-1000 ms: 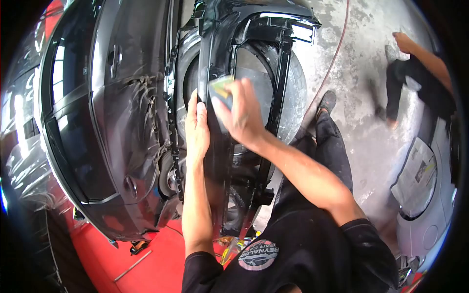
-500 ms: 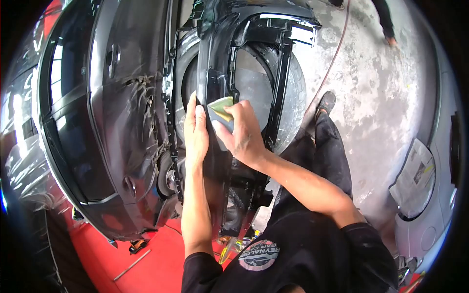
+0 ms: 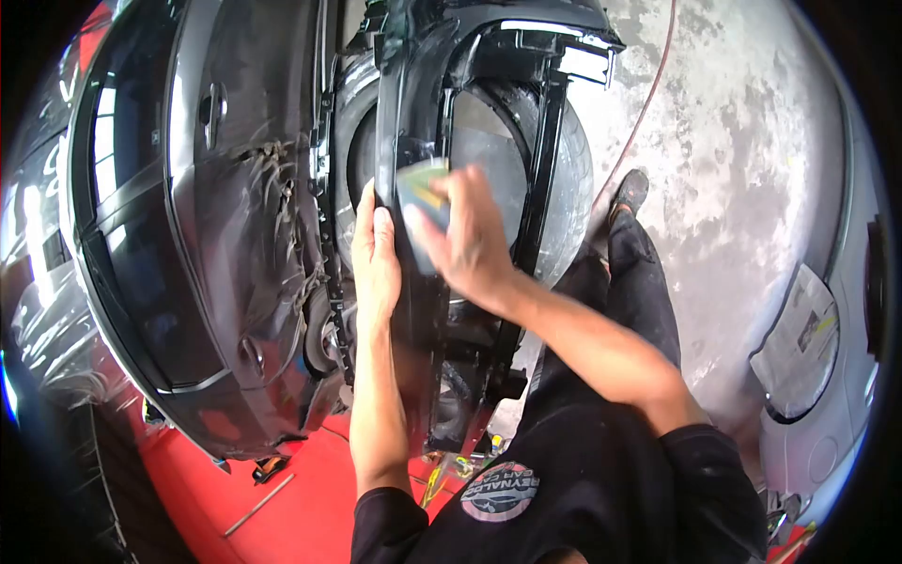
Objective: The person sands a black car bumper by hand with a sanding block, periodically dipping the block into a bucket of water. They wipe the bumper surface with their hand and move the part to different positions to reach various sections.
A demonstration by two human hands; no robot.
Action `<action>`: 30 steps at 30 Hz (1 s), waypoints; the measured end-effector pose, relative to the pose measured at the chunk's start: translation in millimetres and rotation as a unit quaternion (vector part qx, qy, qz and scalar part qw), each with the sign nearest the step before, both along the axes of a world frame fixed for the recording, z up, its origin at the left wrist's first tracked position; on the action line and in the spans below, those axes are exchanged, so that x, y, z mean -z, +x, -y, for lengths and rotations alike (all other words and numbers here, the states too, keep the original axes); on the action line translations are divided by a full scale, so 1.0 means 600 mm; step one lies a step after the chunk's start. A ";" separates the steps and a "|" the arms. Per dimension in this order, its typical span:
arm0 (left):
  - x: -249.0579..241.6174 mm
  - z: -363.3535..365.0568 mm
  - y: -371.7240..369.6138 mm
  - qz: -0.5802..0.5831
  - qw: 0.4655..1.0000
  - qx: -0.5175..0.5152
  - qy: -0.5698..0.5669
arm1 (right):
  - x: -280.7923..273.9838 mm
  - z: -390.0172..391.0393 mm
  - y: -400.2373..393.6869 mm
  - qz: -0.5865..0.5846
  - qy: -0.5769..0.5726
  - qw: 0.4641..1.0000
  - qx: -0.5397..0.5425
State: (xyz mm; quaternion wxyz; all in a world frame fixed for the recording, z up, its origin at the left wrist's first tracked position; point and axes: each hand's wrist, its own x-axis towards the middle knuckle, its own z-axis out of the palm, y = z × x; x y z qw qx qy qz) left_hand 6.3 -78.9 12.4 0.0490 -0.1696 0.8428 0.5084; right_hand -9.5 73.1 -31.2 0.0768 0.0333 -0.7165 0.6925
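Observation:
A glossy black car bumper (image 3: 417,324) lies lengthwise in front of me, with a dull grey patch on its upper face. My left hand (image 3: 378,258) grips the bumper's left edge, thumb on top and fingers down along the side. In my right hand (image 3: 474,240) is a folded piece of greenish-yellow sandpaper (image 3: 427,177), pinched by the fingers and resting on the grey patch. That hand is slightly smeared by motion. A tyre (image 3: 571,179) lies flat beneath the bumper.
At the left stands a dark car (image 3: 221,310) with crumpled masking film along its side. A silver car part (image 3: 817,451) with newspaper (image 3: 799,348) is at the right. A hose (image 3: 648,103) crosses the concrete floor. Tools lie on a red surface (image 3: 282,508) below.
My right hand and the sandpaper have shifted slightly up along the bumper and are now blurred. My left hand keeps its place on the edge. The person at upper right has left view.

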 end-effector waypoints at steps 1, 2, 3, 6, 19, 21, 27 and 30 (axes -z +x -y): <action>0.000 -0.004 -0.005 0.002 1.000 -0.002 0.005 | 0.002 -0.003 0.015 0.008 0.014 1.000 -0.024; -0.005 -0.008 -0.005 0.017 0.999 -0.010 0.029 | 0.008 -0.002 0.024 -0.015 0.011 1.000 -0.008; -0.006 -0.009 -0.009 0.017 0.999 -0.010 0.029 | 0.008 -0.002 0.013 -0.016 0.011 1.000 -0.008; -0.008 -0.013 -0.006 0.005 1.000 -0.004 0.002 | 0.009 0.004 -0.041 -0.015 -0.033 0.999 0.030; -0.007 -0.009 -0.007 0.011 1.000 0.003 0.000 | -0.001 -0.003 0.012 -0.002 0.014 1.000 -0.011; -0.009 -0.010 -0.007 0.012 1.000 0.010 -0.023 | 0.005 -0.005 -0.006 0.012 -0.008 0.999 -0.030; -0.003 -0.008 -0.006 0.004 1.000 0.002 -0.005 | -0.003 -0.007 0.000 0.004 0.010 1.000 -0.027; -0.012 -0.018 -0.010 0.009 1.000 0.006 -0.003 | 0.002 -0.005 -0.014 -0.001 -0.017 1.000 -0.010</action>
